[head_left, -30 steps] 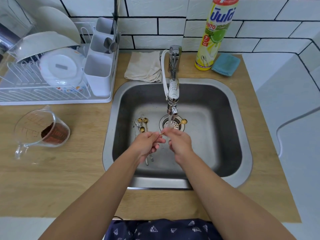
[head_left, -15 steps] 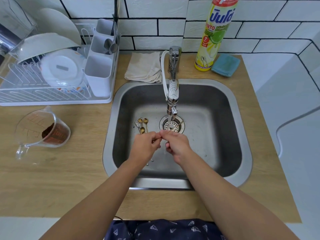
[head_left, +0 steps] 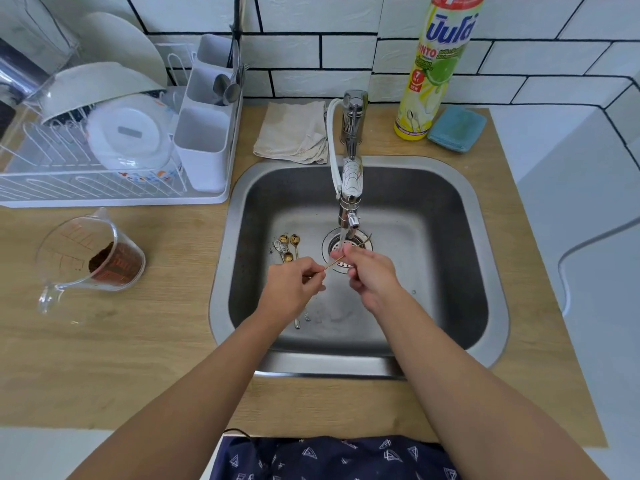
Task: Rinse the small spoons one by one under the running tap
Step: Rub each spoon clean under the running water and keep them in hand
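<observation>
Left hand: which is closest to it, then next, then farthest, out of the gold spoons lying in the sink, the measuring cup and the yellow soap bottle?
From the left hand:
1. Gold spoons, just behind it on the sink floor.
2. Measuring cup, out to the left on the counter.
3. Yellow soap bottle, far back right, by the wall.

Tap (head_left: pixel 350 188) overhangs sink (head_left: pixel 485 271); right half open.

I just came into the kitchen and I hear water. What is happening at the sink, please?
A person is rinsing a small gold spoon under the running tap. The left hand pinches the handle end and the right hand holds the other end in the stream, above the drain. A few more small spoons lie on the sink floor to the left, not yet picked up.
</observation>
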Available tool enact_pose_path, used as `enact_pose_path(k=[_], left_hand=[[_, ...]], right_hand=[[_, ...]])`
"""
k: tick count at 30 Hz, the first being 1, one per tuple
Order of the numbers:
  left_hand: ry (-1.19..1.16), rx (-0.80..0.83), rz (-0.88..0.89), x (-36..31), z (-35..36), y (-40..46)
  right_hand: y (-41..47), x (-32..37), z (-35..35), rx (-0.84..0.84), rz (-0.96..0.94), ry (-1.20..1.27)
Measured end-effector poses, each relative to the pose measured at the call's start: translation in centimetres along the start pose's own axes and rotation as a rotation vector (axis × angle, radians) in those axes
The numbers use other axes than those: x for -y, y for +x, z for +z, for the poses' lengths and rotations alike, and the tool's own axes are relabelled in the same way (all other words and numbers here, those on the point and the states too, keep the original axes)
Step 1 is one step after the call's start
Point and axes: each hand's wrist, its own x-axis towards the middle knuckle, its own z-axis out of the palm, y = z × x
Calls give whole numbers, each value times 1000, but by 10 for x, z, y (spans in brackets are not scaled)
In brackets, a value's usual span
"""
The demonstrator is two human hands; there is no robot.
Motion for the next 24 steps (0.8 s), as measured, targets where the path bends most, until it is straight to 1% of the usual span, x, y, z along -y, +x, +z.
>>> enact_pose_path(k=[3,4,5,8,12,13,16,17,18,20,21,22,24], left_hand=[[-425,84,-257,-11,-1,1],[-531,118,-336,-13,-3,2],[-582,150,-388,-15,-5,2],[-545,204,-422,-15,-10,3],[-511,186,-411,-15,-10,4],[-508,189,-410,-15,-10,4],[-502,202,-410,-14,-12,4],[-496,206,-410,-15,-13,4],[-486,208,-408,-15,-13,4],[-461,214,-402,-15,-13,4],[-450,217,-399,-15,-12,4],[-447,217,-401,-14,-13,3],[-444,210,-413,-13,-14,3]], right_hand=[[0,-4,2,24,-8,67],[0,-5,1,43,-18,80],[0,-6,-1,64,-25,89],[-4,-9,-5,133,-25,60],[-13,-17,0,224,-20,-124],[-11,-14,0,213,-22,-124],[1,0,-8,91,-50,-15],[3,1,-9,81,-61,-31],[3,-1,-9,100,-65,-94],[-2,-11,-6,197,-55,-231],[-3,-14,-5,225,-54,-260],[-2,-13,-6,215,-56,-256],[6,-5,-12,95,-64,-154]])
